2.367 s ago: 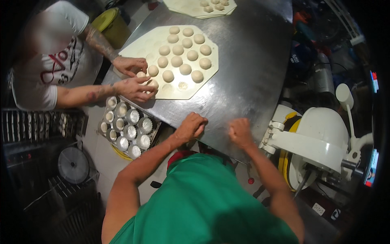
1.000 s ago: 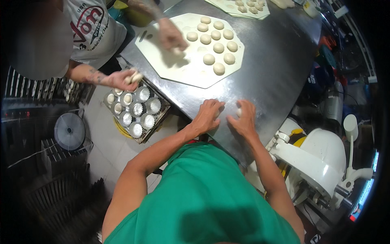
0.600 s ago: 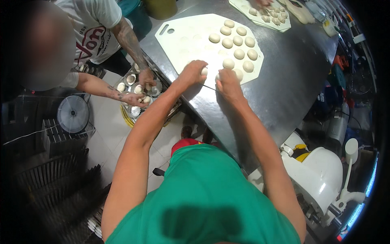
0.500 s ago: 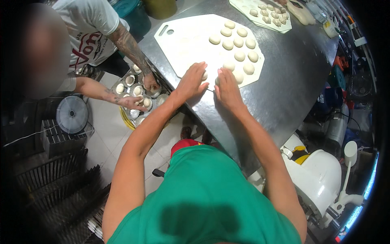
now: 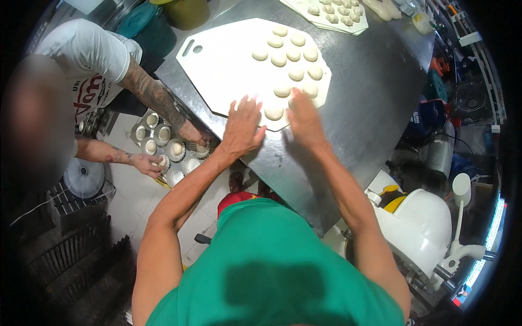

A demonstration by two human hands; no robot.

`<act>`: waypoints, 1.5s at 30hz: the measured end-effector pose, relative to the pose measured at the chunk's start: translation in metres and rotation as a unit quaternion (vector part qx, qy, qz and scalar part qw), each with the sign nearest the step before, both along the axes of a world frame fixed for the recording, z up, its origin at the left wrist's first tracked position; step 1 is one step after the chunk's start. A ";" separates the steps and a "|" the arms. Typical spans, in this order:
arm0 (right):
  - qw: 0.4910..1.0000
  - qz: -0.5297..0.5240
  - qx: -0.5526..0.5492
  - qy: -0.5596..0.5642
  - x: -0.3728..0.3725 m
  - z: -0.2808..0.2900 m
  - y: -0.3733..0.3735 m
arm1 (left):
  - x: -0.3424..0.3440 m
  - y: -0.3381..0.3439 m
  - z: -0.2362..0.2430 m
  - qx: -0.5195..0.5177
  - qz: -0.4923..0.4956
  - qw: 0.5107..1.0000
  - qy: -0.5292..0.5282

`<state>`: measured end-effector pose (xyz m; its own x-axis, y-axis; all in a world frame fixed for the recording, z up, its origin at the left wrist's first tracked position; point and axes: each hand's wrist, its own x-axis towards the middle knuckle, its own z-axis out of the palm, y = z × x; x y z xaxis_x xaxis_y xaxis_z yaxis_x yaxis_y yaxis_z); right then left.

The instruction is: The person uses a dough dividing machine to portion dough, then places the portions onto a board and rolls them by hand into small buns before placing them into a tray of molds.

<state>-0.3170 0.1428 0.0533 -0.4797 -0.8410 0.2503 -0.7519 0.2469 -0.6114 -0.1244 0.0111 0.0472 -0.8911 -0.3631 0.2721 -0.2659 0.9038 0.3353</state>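
Observation:
A white octagonal cutting board [image 5: 223, 65] lies on the metal table, with several round pale dough balls [image 5: 293, 53] grouped on its right side. One dough ball [image 5: 273, 112] sits by itself near the board's front edge, between my hands. My left hand [image 5: 243, 129] is left of that ball, its fingers spread over the board and nothing in them. On the other side, my right hand [image 5: 305, 120] is blurred by motion. Its fingertips reach the lowest dough balls of the group, beside one dough ball [image 5: 310, 89]; whether they grip anything is unclear.
Left of the table, a co-worker's hands [image 5: 148, 164] work over a tray of fluted metal cups [image 5: 175, 151] holding dough. Another board [image 5: 326, 24] with shaped dough pieces lies at the far edge. A white machine [image 5: 418, 223] stands at right, a fan [image 5: 84, 178] at left.
My hands have moved apart, uncovering the dough ball at the board's front edge. My left hand's fingers have spread, and my right hand has shifted toward the grouped balls. The whole view has shifted.

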 end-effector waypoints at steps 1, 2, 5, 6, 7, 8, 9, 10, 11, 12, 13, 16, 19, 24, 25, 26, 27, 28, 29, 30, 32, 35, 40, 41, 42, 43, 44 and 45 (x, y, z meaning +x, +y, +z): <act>0.996 -0.079 -0.017 -0.034 -0.020 0.000 0.006 | -0.025 0.007 0.010 0.018 -0.032 0.998 0.051; 0.992 -0.125 0.018 -0.007 -0.041 0.003 0.006 | -0.051 0.014 0.009 0.003 -0.064 0.996 0.070; 0.976 -0.186 0.083 -0.073 -0.081 -0.001 -0.013 | -0.112 0.021 0.012 -0.002 -0.077 0.997 -0.001; 0.969 -0.189 0.102 -0.122 -0.088 -0.008 -0.021 | -0.123 0.019 0.010 0.006 -0.063 0.997 -0.050; 0.964 -0.191 0.099 -0.157 -0.093 -0.011 -0.024 | -0.129 0.017 0.004 -0.009 -0.065 0.996 -0.053; 0.958 -0.192 0.095 -0.191 -0.098 -0.013 -0.026 | -0.134 0.014 0.000 -0.025 -0.068 0.996 -0.055; 0.949 -0.190 0.098 -0.231 -0.097 -0.019 -0.030 | -0.133 0.012 -0.008 -0.036 -0.067 0.995 -0.066; 0.939 -0.187 0.067 -0.279 -0.095 -0.018 -0.024 | -0.132 0.013 -0.006 -0.021 -0.072 0.996 -0.037; 0.926 -0.184 0.036 -0.327 -0.097 -0.014 -0.013 | -0.131 0.015 -0.004 -0.006 -0.077 0.997 -0.008; 0.910 -0.180 0.007 -0.374 -0.095 -0.006 0.000 | -0.125 0.016 0.000 0.010 -0.080 0.997 0.020; 0.907 -0.182 -0.011 -0.381 -0.088 0.009 0.021 | -0.115 0.020 0.007 0.069 -0.109 0.991 0.046; 0.897 -0.169 -0.081 -0.400 -0.037 0.041 0.117 | -0.056 0.062 0.017 0.184 -0.177 0.963 0.090; 0.973 -0.163 0.044 -0.156 0.016 0.017 0.204 | 0.001 0.092 -0.008 0.152 -0.202 0.967 0.037; 0.980 -0.149 0.059 0.119 0.046 -0.027 0.187 | -0.028 0.100 -0.021 0.112 -0.244 0.961 0.061; 0.980 -0.146 0.072 0.112 0.047 -0.026 0.176 | -0.034 0.101 -0.022 0.121 -0.258 0.956 0.070; 0.981 -0.142 0.080 0.106 0.046 -0.026 0.164 | -0.039 0.101 -0.023 0.125 -0.271 0.951 0.079; 0.981 -0.140 0.094 0.100 0.049 -0.025 0.162 | -0.040 0.104 -0.026 0.135 -0.286 0.944 0.089; 0.982 -0.138 0.082 0.101 0.057 -0.029 0.167 | -0.037 0.107 -0.030 0.128 -0.296 0.942 0.097; 0.983 -0.135 0.071 0.103 0.068 -0.035 0.176 | -0.022 0.112 -0.034 0.139 -0.302 0.939 0.085; 0.983 -0.134 0.057 0.112 0.071 -0.037 0.185 | -0.005 0.116 -0.038 0.146 -0.310 0.936 0.080; 0.986 -0.099 0.066 0.120 0.083 -0.032 0.226 | 0.020 0.103 -0.038 0.145 -0.301 0.941 0.047; 0.974 -0.137 0.071 0.163 0.058 -0.035 0.237 | 0.023 0.080 -0.028 0.120 -0.285 0.951 0.004; 0.964 -0.229 0.044 0.130 0.020 -0.039 0.148 | -0.056 0.101 -0.024 0.161 -0.268 0.947 0.070; 0.966 -0.222 0.046 0.123 0.027 -0.036 0.141 | -0.056 0.107 -0.024 0.166 -0.263 0.948 0.067; 0.969 -0.215 0.046 0.116 0.035 -0.033 0.136 | -0.050 0.115 -0.026 0.168 -0.257 0.949 0.065; 0.969 -0.214 0.049 0.111 0.036 -0.032 0.135 | -0.047 0.122 -0.027 0.172 -0.258 0.949 0.063; 0.976 -0.181 0.039 0.112 0.047 -0.032 0.150 | -0.032 0.123 -0.028 0.174 -0.284 0.942 0.045; 0.983 -0.143 0.030 0.111 0.064 -0.035 0.171 | -0.014 0.122 -0.032 0.194 -0.265 0.942 0.063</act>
<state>-0.2526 0.3140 0.0188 -0.6377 -0.6964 0.3291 -0.7597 0.4982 -0.4179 -0.1383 0.1332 0.0150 -0.9449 0.0297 0.3259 0.2520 0.7014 0.6667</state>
